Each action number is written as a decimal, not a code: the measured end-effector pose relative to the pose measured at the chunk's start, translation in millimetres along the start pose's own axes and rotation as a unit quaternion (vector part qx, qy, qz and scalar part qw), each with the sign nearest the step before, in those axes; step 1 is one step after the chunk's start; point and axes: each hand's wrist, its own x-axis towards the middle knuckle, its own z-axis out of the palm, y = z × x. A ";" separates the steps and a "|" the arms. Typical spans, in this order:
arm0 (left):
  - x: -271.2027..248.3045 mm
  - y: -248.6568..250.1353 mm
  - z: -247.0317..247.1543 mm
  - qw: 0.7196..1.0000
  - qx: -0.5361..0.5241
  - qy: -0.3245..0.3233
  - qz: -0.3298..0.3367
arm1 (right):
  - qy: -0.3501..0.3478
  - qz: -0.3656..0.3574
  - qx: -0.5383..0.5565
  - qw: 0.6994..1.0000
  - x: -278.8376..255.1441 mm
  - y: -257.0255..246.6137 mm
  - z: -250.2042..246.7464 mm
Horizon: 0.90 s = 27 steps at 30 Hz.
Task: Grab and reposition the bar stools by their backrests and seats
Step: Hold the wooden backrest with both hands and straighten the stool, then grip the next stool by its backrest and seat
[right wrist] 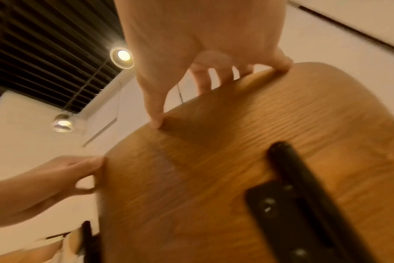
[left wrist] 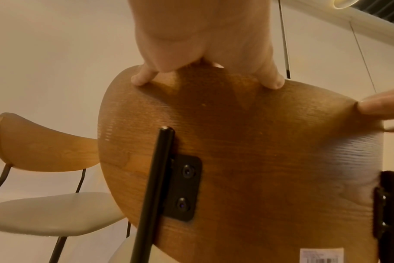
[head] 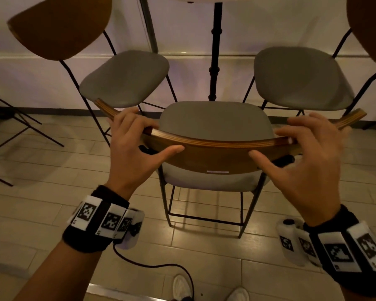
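Note:
A bar stool with a grey padded seat (head: 215,122) and a curved wooden backrest (head: 215,157) stands right in front of me on thin black legs. My left hand (head: 148,135) grips the backrest's left part, fingers curled over the top edge and thumb pressed on the rear face. My right hand (head: 291,144) holds the right part the same way, more loosely. The left wrist view has my left hand (left wrist: 205,71) over the backrest (left wrist: 236,142) from behind. The right wrist view, blurred, has my right hand (right wrist: 214,80) on the backrest (right wrist: 214,160).
Two matching stools flank the held one: the left stool (head: 126,79) and the right stool (head: 300,79), both against the white wall. A black table post (head: 215,51) rises between them. More black chair legs (head: 20,127) stand at far left. My shoes (head: 182,287) and a cable are on the tiled floor.

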 end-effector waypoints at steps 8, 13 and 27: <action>-52.0 -166.5 -62.7 0.973 0.030 0.024 -0.226 | -0.211 -0.230 0.335 0.889 -9.9 -177.5 167.5; -49.0 -237.2 -57.3 0.965 0.015 -0.095 -0.244 | -0.331 -0.190 0.315 0.869 12.7 -211.0 261.5; 106.2 -499.9 -143.7 0.944 -0.024 -0.072 -0.321 | -0.323 0.458 0.338 0.756 137.5 -251.5 531.4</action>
